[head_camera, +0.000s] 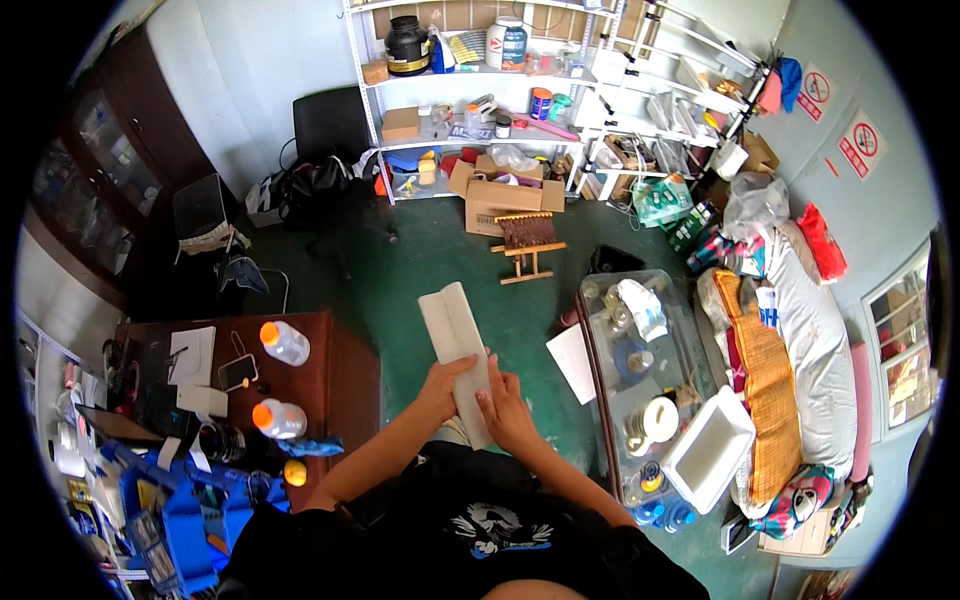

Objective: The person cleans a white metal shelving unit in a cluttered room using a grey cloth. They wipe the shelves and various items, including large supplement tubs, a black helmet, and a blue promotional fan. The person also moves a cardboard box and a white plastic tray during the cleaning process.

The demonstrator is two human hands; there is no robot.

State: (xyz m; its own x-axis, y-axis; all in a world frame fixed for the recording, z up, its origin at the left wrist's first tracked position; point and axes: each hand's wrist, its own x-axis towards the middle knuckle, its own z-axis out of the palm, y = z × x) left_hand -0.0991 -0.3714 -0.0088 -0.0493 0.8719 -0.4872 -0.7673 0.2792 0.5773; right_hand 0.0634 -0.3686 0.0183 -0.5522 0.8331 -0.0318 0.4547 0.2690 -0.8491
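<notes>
A long off-white folded sheet [454,324], paper or thin card by its look, is held at a tilt in front of my body. A lengthwise crease runs down its upper part. My left hand [445,386] grips its left edge, the thumb lying across the front. On the opposite edge, my right hand [511,411] has its thumb on the face and its fingers along the side. The sheet's far end points away from me over the green floor [397,262]. Its back is hidden.
To the left stands a brown desk [315,352] with capped bottles [285,343] and a phone [238,373]. A glass table [600,360] at right bears jars and a white foam box [709,450]. Ahead are a small wooden stool [529,232], an open cardboard box [495,202] and shelves [480,75].
</notes>
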